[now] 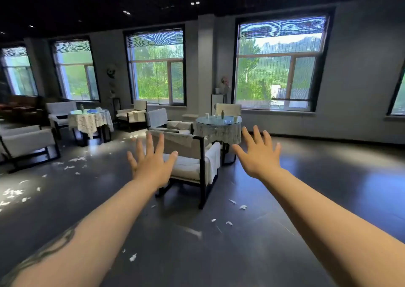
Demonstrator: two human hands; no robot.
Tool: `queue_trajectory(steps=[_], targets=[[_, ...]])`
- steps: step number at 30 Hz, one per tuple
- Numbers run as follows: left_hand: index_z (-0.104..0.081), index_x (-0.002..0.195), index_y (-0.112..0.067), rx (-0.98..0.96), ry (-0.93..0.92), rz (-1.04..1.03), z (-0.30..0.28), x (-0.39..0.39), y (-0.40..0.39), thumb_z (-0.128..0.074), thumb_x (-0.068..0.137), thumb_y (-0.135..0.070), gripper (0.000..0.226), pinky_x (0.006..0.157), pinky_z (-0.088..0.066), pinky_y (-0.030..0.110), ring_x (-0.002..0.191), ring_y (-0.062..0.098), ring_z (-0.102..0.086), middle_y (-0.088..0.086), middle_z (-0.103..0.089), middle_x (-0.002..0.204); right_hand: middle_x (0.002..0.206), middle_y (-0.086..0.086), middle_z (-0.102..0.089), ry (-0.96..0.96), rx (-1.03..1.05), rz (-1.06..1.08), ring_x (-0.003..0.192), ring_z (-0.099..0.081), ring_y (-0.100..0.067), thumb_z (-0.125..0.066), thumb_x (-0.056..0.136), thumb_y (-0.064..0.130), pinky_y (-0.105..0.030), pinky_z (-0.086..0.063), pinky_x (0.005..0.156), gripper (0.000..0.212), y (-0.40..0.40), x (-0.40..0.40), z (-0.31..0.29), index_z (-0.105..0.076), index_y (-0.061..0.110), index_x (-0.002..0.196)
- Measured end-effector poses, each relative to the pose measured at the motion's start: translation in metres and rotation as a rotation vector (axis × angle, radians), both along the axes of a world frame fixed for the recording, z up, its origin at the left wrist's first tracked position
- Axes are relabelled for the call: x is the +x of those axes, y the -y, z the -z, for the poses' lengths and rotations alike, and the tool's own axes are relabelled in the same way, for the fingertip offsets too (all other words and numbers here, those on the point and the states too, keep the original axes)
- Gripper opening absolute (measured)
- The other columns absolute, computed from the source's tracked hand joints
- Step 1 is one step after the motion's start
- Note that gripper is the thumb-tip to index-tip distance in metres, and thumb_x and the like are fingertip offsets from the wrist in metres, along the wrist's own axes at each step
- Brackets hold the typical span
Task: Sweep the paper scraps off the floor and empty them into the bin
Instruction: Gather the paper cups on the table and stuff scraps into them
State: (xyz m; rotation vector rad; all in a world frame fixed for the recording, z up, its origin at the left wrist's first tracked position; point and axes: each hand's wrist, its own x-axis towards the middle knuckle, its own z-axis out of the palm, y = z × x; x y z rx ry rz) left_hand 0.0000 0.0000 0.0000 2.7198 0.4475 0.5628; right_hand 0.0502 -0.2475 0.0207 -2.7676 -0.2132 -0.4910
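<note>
Both my arms stretch out in front of me at chest height. My left hand (151, 163) is spread flat with straight fingers and holds nothing. My right hand (258, 155) is spread the same way, also empty. White paper scraps (236, 207) lie on the dark floor below my right arm, and more scraps (132, 257) lie near my left forearm. A thicker scatter of scraps (76, 160) lies at the left between the chairs. No broom, dustpan or bin is in view.
A white-cushioned armchair (192, 163) stands straight ahead behind my hands. Behind it is a round table (217, 126) with a lace cloth. A second round table (89, 117) and more armchairs (28, 144) stand at the left. Open dark floor (328, 177) spreads to the right.
</note>
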Motion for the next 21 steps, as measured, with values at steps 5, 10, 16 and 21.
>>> queue_trajectory(steps=[5,10,16,21], targets=[[0.012,0.156,-0.034,0.043,-0.015,0.120,0.000,0.059,0.063,-0.022,0.102,-0.058,0.069,0.117,0.014,0.053,0.148,0.024,0.027,0.000,0.025,0.163,0.162,0.003,0.010,-0.020,-0.059,0.069,0.149,0.010,-0.023,-0.021,0.098,0.058,-0.055,0.002,0.117,0.065,0.050,0.040,0.003,0.002,0.034,0.154],[0.002,0.158,-0.031,0.031,0.066,0.202,0.008,0.132,0.095,-0.027,0.103,-0.052,0.066,0.120,0.007,0.050,0.151,0.020,0.016,-0.002,0.016,0.165,0.162,0.003,0.007,0.032,-0.044,0.100,0.149,0.006,-0.022,-0.023,0.098,0.057,-0.053,-0.001,0.117,0.065,0.079,0.099,0.010,-0.001,0.033,0.154],[-0.003,0.158,-0.030,-0.024,0.094,0.231,0.034,0.238,0.115,-0.029,0.104,-0.049,0.063,0.121,0.003,0.046,0.152,0.018,0.009,-0.002,0.010,0.166,0.162,0.000,-0.006,0.037,-0.019,0.130,0.148,-0.006,-0.022,-0.030,0.098,0.052,-0.048,-0.007,0.118,0.063,0.104,0.190,0.035,-0.013,0.029,0.154],[-0.017,0.157,-0.026,-0.053,0.035,0.257,0.050,0.330,0.124,-0.035,0.103,-0.046,0.061,0.121,-0.005,0.042,0.152,0.020,-0.004,0.000,-0.002,0.167,0.161,-0.002,-0.013,0.012,-0.035,0.176,0.147,-0.013,-0.024,-0.033,0.098,0.050,-0.045,-0.016,0.116,0.062,0.126,0.285,0.049,-0.017,0.027,0.153]])
